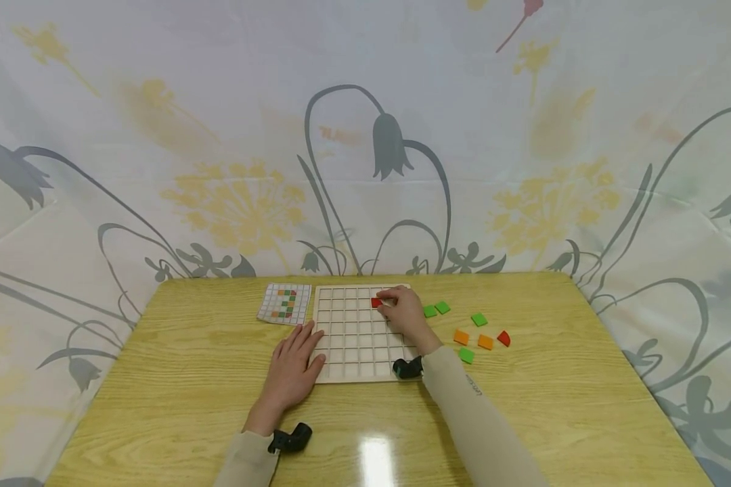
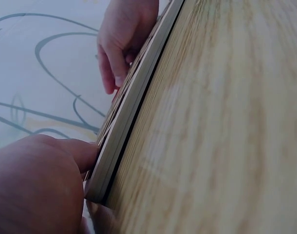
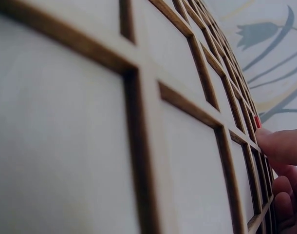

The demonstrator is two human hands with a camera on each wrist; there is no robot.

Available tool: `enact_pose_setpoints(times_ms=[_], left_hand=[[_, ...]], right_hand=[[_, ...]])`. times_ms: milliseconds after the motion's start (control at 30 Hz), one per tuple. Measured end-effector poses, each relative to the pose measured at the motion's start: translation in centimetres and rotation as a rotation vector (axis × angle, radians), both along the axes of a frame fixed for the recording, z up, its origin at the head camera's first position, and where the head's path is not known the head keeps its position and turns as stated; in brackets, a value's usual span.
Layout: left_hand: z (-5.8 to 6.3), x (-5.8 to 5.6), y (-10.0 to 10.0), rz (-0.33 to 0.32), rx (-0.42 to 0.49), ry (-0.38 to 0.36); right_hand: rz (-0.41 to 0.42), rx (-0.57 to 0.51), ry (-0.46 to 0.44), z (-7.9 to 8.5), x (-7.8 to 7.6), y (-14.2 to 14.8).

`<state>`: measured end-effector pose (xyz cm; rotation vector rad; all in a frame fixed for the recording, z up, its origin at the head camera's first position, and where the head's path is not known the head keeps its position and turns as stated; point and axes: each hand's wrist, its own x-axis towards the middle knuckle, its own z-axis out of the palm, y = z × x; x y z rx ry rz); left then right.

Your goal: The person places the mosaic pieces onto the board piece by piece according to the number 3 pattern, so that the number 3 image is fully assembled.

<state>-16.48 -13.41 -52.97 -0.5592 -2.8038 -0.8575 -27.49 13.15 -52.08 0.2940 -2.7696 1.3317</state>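
A pale wooden grid board (image 1: 342,352) lies on the table, its square cells bounded by raised strips. Over its upper right part, my right hand (image 1: 404,312) pinches a small red tile (image 1: 375,302) between thumb and forefinger. The right wrist view shows a sliver of that red tile (image 3: 257,122) at the fingertips, low over the cells. My left hand (image 1: 294,365) rests at the board's left side, fingers extended, with fingertips on the rim. From the left wrist, the board's edge (image 2: 124,122) runs past the left thumb.
Left of the board lies a printed pattern card (image 1: 284,303) with coloured squares. To the right are several loose tiles: green ones (image 1: 478,319), orange ones (image 1: 461,337) and a red quarter-round (image 1: 503,338). A flower-printed cloth (image 1: 365,223) hangs behind the table (image 1: 176,365).
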Motion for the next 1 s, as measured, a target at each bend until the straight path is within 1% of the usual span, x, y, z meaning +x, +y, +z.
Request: enact_pose_setpoints(times_ms=[133, 267, 367, 533, 700, 800, 1000], left_hand=[[0.0, 0.1, -0.1, -0.003, 0.007, 0.004], [-0.1, 0.1, -0.3, -0.011, 0.003, -0.007], [-0.3, 0.1, -0.4, -0.016, -0.006, -0.025], [-0.1, -0.1, -0.3, -0.018, -0.012, -0.042], [0.1, 0.1, -0.2, -0.017, -0.01, -0.046], [0.2, 0.1, -0.2, -0.015, -0.01, -0.051], [0.3, 0.0, -0.2, -0.011, -0.004, -0.061]], right_hand=[[0.011, 0.011, -0.001, 0.0, -0.1, 0.0], [0.031, -0.022, -0.046, 0.2, -0.1, 0.1], [0.034, -0.08, -0.077, 0.5, 0.0, 0.4], [0.011, -0.175, -0.073, 1.0, 0.0, 1.4], [-0.015, -0.257, -0.072, 1.5, 0.3, 2.8], [-0.049, -0.267, -0.048, 1.7, 0.4, 3.8], [-0.107, -0.201, 0.002, 1.8, 0.5, 6.5]])
